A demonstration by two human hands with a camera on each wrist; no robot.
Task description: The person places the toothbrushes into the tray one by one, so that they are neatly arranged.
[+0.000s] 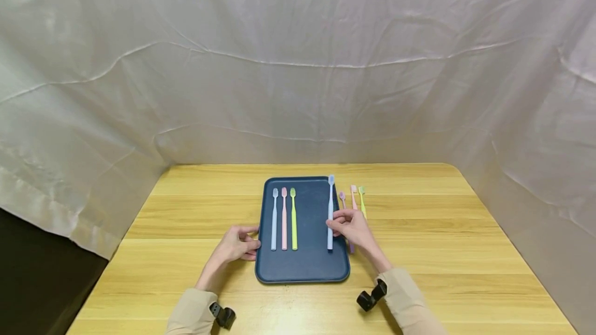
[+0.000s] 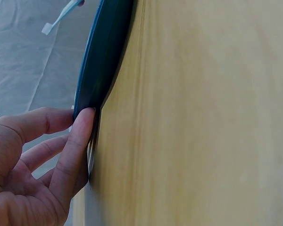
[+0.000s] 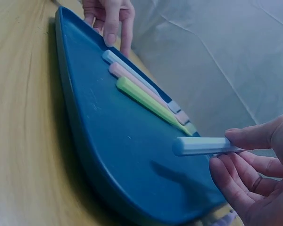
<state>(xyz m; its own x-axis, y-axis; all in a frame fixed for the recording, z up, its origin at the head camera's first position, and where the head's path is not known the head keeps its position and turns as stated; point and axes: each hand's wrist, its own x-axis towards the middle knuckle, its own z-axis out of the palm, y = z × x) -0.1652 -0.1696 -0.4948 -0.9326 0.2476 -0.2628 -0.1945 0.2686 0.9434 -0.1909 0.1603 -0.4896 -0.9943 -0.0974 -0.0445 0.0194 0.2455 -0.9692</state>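
Note:
A dark blue tray (image 1: 309,268) lies on the table, with a light blue toothbrush (image 1: 273,221), a pink toothbrush (image 1: 284,221) and a green toothbrush (image 1: 294,221) side by side in its left half. At the tray's left edge, my left hand (image 1: 240,244) pinches the rim between thumb and fingers, as the left wrist view shows. My right hand (image 1: 351,226) holds another blue toothbrush (image 1: 330,216) by its handle over the tray's right side. That brush hangs above the tray floor, its shadow below it in the right wrist view, bristle head pointing away from me.
Right of the tray, partly hidden by my right hand, lie a purple toothbrush (image 1: 342,198), a second pink toothbrush (image 1: 354,195) and a second green toothbrush (image 1: 362,196). The wooden table (image 1: 447,252) extends on both sides. A pale curtain (image 1: 307,92) hangs behind it.

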